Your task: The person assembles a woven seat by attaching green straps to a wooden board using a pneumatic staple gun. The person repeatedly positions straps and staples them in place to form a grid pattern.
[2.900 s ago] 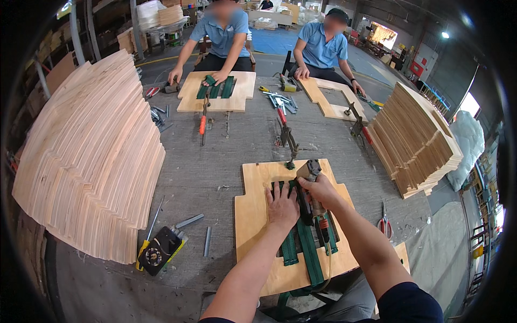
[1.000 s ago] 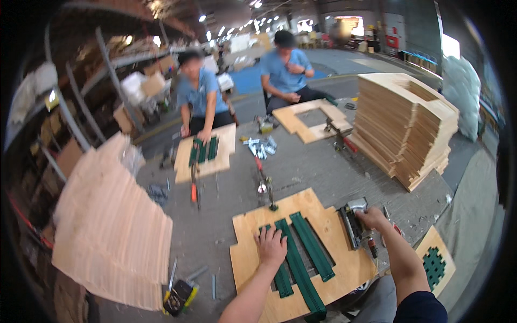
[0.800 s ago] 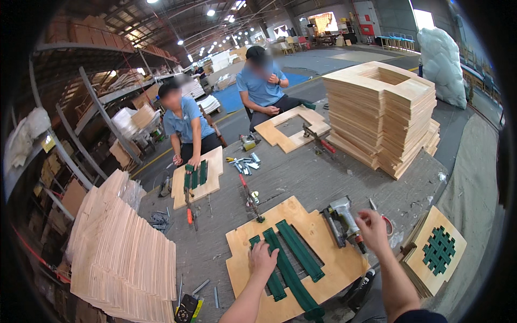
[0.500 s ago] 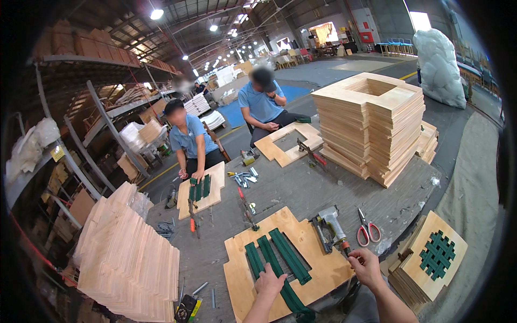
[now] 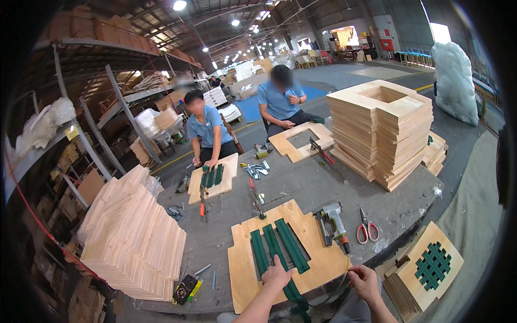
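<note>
A notched plywood panel [image 5: 318,264] lies at the near table edge, with green webbing straps [image 5: 291,245] running lengthwise over its rectangular opening. My left hand [image 5: 277,273] rests on the middle strap [image 5: 272,240], index finger stretched out and thumb apart; the strap's loose end hangs toward me. Just past the panel's right edge, my right hand [image 5: 364,282] has its fingertips pinched together beside a thin dark hose [image 5: 342,279]. What they pinch, if anything, I cannot make out. A staple gun [image 5: 335,223] lies at the panel's upper right corner, apart from both hands.
Red-handled scissors [image 5: 368,229] lie right of the staple gun. Plywood stacks stand at left [image 5: 137,242] and far right [image 5: 379,134]; a woven-strap panel [image 5: 433,261] tops a lower pile. A tape measure [image 5: 186,289] sits near left. Two co-workers [image 5: 207,129] sit across the table.
My right hand has drawn back toward me from the staple gun's hose end. My left hand stays on the strap. The far co-worker's raised hand has come down from the face. The view has shifted slightly.
</note>
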`<control>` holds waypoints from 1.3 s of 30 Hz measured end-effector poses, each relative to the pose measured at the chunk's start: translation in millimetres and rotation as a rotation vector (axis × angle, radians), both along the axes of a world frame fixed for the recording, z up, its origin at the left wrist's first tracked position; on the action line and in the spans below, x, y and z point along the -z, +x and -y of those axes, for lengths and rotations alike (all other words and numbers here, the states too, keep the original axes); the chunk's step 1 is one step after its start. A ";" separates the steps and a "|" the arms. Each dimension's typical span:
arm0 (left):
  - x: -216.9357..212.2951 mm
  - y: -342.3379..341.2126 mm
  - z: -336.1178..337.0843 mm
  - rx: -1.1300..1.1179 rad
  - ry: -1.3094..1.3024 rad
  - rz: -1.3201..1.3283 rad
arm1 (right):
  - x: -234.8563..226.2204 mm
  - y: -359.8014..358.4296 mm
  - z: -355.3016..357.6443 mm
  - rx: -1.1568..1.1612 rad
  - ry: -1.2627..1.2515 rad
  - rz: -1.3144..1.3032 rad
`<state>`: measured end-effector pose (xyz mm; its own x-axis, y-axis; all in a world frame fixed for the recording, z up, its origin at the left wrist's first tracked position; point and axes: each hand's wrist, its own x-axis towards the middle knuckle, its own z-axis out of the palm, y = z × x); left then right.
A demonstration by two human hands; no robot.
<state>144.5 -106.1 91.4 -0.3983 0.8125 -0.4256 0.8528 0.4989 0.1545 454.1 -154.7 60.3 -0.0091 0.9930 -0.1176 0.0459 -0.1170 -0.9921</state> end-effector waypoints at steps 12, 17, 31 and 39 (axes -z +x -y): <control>36.0 -43.3 3.3 -0.602 0.406 1.392 | -5.2 -39.9 -3.2 -0.119 -0.146 -0.127; 37.6 -11.6 40.5 -0.607 0.202 1.795 | -4.8 -90.0 -49.3 -0.250 -0.121 -0.072; 53.9 6.7 166.0 -0.094 0.019 1.420 | 42.0 -215.3 -38.5 -0.584 -0.889 -0.657; 18.7 -28.3 150.5 0.493 0.597 0.052 | 22.8 -191.2 5.8 -0.384 -0.640 -0.266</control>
<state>116.2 -256.6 72.7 0.0774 0.9883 0.1315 0.9389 -0.1166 0.3239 262.9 -160.5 37.5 -0.4449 0.6550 -0.6108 -0.0302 -0.6926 -0.7207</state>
